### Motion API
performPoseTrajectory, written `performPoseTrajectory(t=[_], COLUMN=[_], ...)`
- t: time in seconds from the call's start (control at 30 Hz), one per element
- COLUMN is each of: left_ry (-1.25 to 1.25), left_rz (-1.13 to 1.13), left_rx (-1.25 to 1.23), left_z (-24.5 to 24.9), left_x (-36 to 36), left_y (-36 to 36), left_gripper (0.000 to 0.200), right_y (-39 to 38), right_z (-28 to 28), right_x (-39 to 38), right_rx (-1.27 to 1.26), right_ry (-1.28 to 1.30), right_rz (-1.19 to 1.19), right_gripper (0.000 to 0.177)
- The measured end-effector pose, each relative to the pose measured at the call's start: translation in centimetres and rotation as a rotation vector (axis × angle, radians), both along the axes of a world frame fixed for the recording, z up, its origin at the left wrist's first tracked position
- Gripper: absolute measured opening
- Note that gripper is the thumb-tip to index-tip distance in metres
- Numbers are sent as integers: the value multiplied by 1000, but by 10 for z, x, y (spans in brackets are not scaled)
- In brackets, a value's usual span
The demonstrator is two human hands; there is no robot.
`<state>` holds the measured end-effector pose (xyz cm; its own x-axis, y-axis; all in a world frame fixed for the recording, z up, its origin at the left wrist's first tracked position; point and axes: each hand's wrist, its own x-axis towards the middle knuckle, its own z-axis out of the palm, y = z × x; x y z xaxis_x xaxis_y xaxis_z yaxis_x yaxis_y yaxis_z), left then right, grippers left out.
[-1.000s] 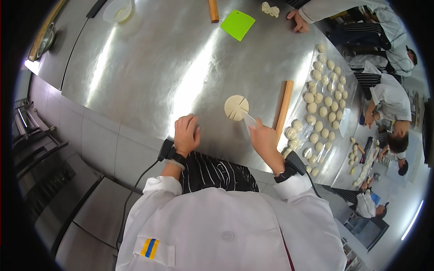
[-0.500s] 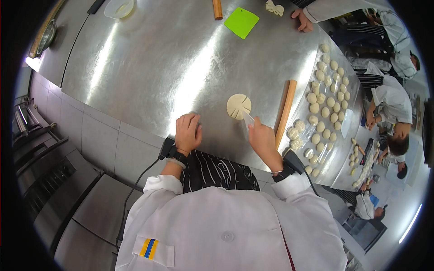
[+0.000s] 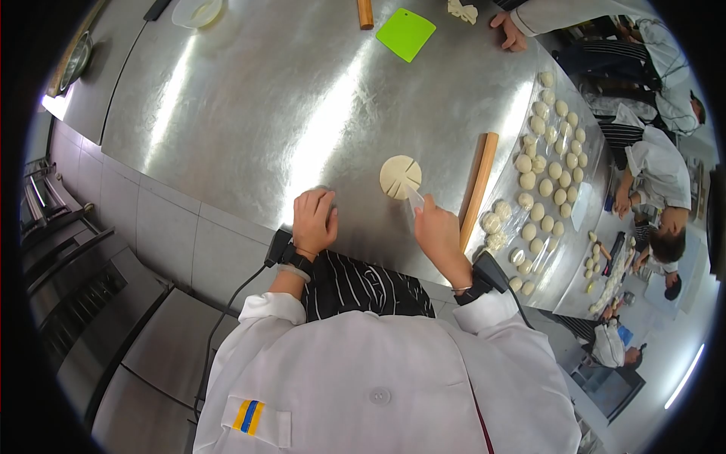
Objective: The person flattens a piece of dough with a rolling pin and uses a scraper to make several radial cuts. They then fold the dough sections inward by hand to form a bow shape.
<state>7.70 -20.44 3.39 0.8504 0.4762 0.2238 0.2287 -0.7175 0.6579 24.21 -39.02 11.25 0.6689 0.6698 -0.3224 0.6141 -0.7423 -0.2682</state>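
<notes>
A flat round of dough (image 3: 394, 171) lies on the steel table in front of me, with several cuts running in from its rim. My right hand (image 3: 439, 233) grips a small whitish dough scraper (image 3: 414, 197), whose tip meets the lower right part of the round. The fingers cover the scraper's other end. My left hand (image 3: 313, 219) rests palm down near the table's front edge, left of the dough, fingers laid out with a slight bend and holding nothing.
A wooden rolling pin (image 3: 479, 189) lies right of my right hand. Beyond it, several dough balls (image 3: 546, 187) sit partly under plastic film. Farther off are a green scraper (image 3: 406, 35), another rolling pin (image 3: 365, 13), a bowl (image 3: 197, 12) and a co-worker's hand (image 3: 510, 33).
The scraper's tip has shifted very slightly on the dough with my right hand. My left hand stays where it was.
</notes>
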Motion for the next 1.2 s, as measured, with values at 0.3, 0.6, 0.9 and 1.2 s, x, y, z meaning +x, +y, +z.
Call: performPoseTrajectory(t=[0.3,0.6,0.9,1.2], left_ry=[8,17,14,-9], left_rz=[-3,-2,-10,-19], left_rx=[-2,9,44,31], left_z=[0,0,-4,-2], left_x=[0,1,0,-1], left_y=[1,2,2,2], left_gripper=[38,37,34,34], right_y=[1,4,-37,-89], right_z=[-1,-5,-19,20], right_x=[1,2,-24,-42], right_rx=[0,-4,-43,-67], right_ry=[15,21,16,101], right_rz=[5,6,1,-160], right_gripper=[16,14,19,23])
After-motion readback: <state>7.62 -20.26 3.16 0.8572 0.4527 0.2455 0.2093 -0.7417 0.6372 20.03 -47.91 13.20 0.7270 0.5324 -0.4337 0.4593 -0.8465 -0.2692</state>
